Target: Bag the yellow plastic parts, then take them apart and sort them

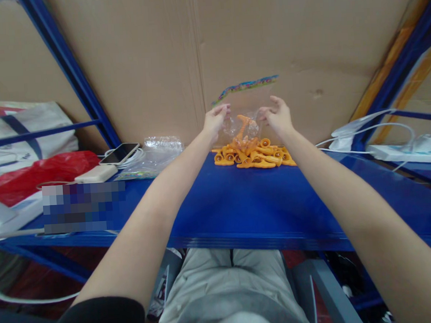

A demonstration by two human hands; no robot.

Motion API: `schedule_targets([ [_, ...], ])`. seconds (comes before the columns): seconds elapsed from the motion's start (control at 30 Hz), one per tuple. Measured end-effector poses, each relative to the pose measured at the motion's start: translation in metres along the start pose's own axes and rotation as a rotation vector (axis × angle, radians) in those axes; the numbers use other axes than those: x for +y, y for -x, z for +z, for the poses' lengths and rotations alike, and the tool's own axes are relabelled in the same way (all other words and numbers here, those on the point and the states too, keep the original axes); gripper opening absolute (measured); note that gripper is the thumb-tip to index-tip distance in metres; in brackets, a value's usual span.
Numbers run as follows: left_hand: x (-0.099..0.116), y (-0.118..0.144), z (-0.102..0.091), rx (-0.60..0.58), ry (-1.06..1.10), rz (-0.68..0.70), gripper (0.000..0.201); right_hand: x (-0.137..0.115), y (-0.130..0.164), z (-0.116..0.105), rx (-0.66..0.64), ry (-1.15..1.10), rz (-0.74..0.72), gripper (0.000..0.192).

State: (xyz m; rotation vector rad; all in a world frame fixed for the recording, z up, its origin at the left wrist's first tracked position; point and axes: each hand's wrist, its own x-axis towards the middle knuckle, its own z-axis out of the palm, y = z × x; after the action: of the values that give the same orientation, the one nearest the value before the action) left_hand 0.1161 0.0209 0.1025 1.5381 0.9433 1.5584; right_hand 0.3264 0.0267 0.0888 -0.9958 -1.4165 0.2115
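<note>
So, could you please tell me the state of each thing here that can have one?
Bag: held upright, some orange pieces inside.
Left hand: gripping the bag's left edge.
Right hand: gripping its right edge.
Orange pieces: heaped loose on the blue shelf.
Phone: flat, screen dark.

Bright orange plastic pieces [253,156] on my deep blue surface [240,204], clear bag [247,113] with a rainbow-patterned strip, red bag [37,172] far left.
</note>
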Motion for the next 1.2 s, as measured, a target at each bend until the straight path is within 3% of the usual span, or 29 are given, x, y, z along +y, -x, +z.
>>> schedule_targets([
  [0.07,-0.002,-0.002,-0.007,-0.005,0.013,-0.010,0.026,0.005,0.020,0.002,0.002,0.073,-0.046,0.046],
  [0.17,-0.002,-0.009,-0.020,-0.011,0.043,-0.006,0.027,0.016,0.056,0.008,-0.031,0.210,-0.100,0.034],
  [0.27,0.007,-0.019,-0.036,-0.029,0.084,0.028,0.028,0.023,0.087,0.012,-0.220,0.411,-0.155,0.028],
  [0.37,0.030,-0.021,-0.055,-0.087,0.104,0.079,0.032,0.022,0.108,0.013,-0.376,0.662,-0.232,0.039],
  [0.47,0.056,-0.013,-0.080,-0.205,0.068,0.101,0.053,0.016,0.117,0.014,-0.440,0.821,-0.244,0.048],
  [0.57,0.072,0.000,-0.112,-0.383,-0.078,-0.029,0.074,0.011,0.121,0.016,-0.461,0.919,-0.247,0.052],
  [0.63,0.077,0.008,-0.135,-0.452,-0.190,-0.084,0.078,0.009,0.124,0.018,-0.470,0.967,-0.242,0.054],
  [0.77,0.081,0.018,-0.178,-0.393,-0.251,-0.106,0.070,0.007,0.127,0.020,-0.494,1.025,-0.217,0.057],
  [0.9,0.075,0.023,-0.210,-0.256,-0.361,-0.333,0.076,0.005,0.129,0.020,-0.514,1.062,-0.207,0.059],
  [1.07,0.044,0.020,-0.239,-0.041,-0.775,-0.564,0.050,0.008,0.130,0.021,-0.514,1.072,-0.223,0.059],
  [1.2,0.018,0.013,-0.255,-0.011,-1.072,-0.596,0.038,0.008,0.130,0.020,-0.509,1.071,-0.224,0.059],
])
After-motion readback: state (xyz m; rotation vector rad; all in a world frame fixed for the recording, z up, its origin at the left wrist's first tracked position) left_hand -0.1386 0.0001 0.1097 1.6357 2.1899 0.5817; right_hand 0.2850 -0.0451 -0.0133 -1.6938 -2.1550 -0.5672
